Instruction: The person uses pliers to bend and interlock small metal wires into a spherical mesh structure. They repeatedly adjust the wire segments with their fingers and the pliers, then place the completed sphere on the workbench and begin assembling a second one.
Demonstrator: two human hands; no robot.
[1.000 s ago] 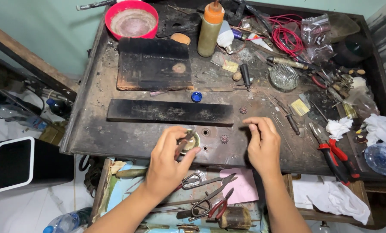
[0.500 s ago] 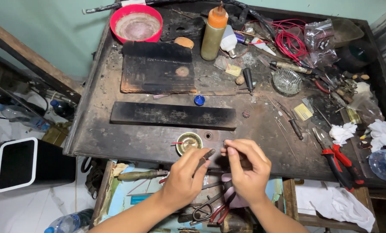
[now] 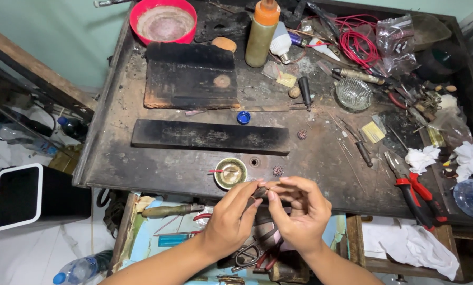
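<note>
Holding: I am pinching one tiny dark piece (image 3: pixel 261 191), my left hand (image 3: pixel 231 219) and right hand (image 3: pixel 298 211) both closing a grip on it, over the desk (image 3: pixel 141 158) front edge.
Changing: I am now working without the brass dish (image 3: pixel 231 172), sitting alone just behind my fingers.
Counting: I am seeing two beads, one dish.

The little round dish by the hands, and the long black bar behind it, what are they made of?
The little round dish looks like metal, maybe brass: it is yellow-gold and shiny, with bright glints on its rim. The long black bar looks like wood charred or stained black: dull and matte, with rough worn edges and pale scuffs. It could also be another dark material; the picture leaves that open.
</note>
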